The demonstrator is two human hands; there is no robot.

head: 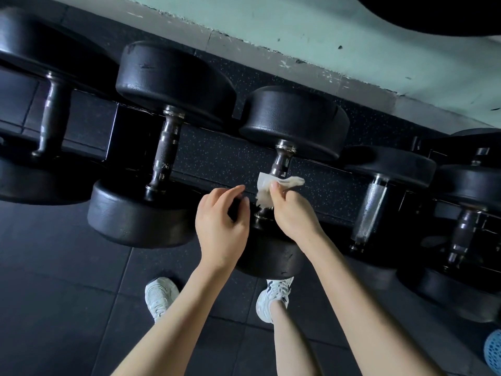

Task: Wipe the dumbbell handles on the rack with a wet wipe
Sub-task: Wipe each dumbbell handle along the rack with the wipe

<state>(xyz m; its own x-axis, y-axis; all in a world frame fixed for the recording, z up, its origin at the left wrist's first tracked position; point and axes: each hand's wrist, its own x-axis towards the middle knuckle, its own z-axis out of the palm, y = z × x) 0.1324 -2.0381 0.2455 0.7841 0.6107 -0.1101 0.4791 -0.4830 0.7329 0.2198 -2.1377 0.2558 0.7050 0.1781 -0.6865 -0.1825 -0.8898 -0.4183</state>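
From the head camera, the step in hand looks to be the wiping of one handle partway along the row. The right hand [292, 215] pinches the wet wipe [267, 187] between thumb and curled fingers and holds it against the handle [282, 162] of the middle dumbbell [295, 120]. That dumbbell lies across the rack [81, 126], one head toward the wall and the other toward the person. The wipe sits bunched on the near half of the handle, with a loose corner sticking out to the right; the far half, up by the chrome collar, shows bare above it. The left hand [221, 223] hovers just beside the wipe on its left, fingers loosely curved and a little spread, holding nothing. Whether it touches the near head of the dumbbell I cannot tell. The next move probably calls for sliding or twisting the wipe along the shaft toward the far collar, with a snug grip so the wipe does not slip off. After that comes a neighbouring handle, either the silvery handle [371, 210] to the right or the dark knurled handle [165, 150] to the left. How many handles are already wiped cannot be told from here.
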